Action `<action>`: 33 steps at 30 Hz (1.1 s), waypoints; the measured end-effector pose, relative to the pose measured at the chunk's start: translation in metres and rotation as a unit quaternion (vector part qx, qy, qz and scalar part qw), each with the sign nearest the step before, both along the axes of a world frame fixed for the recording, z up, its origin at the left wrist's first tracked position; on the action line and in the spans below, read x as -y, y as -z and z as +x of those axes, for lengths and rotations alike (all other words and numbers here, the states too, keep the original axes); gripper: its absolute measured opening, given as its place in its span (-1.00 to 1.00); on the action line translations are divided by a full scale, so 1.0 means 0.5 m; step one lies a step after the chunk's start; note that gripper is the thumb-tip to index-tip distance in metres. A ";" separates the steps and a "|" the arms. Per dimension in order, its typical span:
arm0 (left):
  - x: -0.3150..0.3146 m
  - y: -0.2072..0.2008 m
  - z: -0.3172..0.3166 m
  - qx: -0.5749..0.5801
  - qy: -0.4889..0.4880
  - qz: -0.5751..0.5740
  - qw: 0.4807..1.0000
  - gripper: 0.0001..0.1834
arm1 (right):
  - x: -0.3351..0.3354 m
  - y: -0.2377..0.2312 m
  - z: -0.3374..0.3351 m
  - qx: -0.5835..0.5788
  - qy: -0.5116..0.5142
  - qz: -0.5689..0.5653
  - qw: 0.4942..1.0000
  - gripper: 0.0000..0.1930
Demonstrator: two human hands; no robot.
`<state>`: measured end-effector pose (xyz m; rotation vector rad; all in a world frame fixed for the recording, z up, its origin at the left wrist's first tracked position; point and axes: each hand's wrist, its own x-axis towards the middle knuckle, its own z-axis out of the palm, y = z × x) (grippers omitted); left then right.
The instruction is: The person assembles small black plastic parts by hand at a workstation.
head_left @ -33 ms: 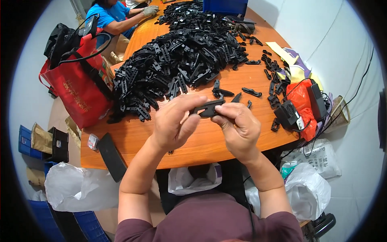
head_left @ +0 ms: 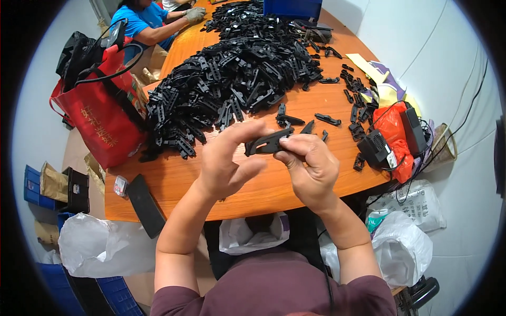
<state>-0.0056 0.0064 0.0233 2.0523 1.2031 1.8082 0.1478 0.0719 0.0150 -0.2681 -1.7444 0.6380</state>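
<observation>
Both hands hold one flat black plastic clip (head_left: 268, 143) above the near edge of the orange wooden worktop (head_left: 174, 184). Its long axis runs nearly level, left to right, with the right end tilted slightly up. The left hand (head_left: 227, 160) pinches its left end between thumb and forefinger; the right hand (head_left: 311, 166) grips the right end with curled fingers. A large heap of similar black parts (head_left: 232, 79) lies beyond.

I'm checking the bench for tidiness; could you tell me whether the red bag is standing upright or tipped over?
Upright: the red bag stands on the table's left edge, black handles rising at its top.
</observation>
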 end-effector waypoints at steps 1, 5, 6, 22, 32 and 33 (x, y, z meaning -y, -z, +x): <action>0.000 0.009 0.009 0.128 0.048 -0.025 0.990 -0.68 | 0.001 -0.001 0.000 0.002 0.003 -0.002 1.000 -0.75; -0.010 0.021 -0.003 0.133 0.110 -0.038 0.984 -0.63 | 0.000 0.003 0.002 0.029 0.013 0.002 1.000 -0.74; -0.008 0.019 -0.001 0.130 0.088 -0.048 0.986 -0.64 | 0.001 0.007 0.004 0.037 0.006 -0.002 0.999 -0.72; 0.032 0.061 -0.029 0.169 0.223 -0.252 0.926 -0.50 | 0.027 0.015 0.072 0.179 -0.032 -0.020 0.983 -0.62; -0.141 0.132 -0.009 -0.100 -0.086 -0.318 0.939 -0.73 | 0.121 0.145 0.126 0.352 -0.159 -0.197 0.901 -0.68; -0.152 0.131 0.002 -0.167 -0.111 -0.305 0.931 -0.73 | 0.087 0.141 0.129 0.345 -0.101 -0.082 0.930 -0.69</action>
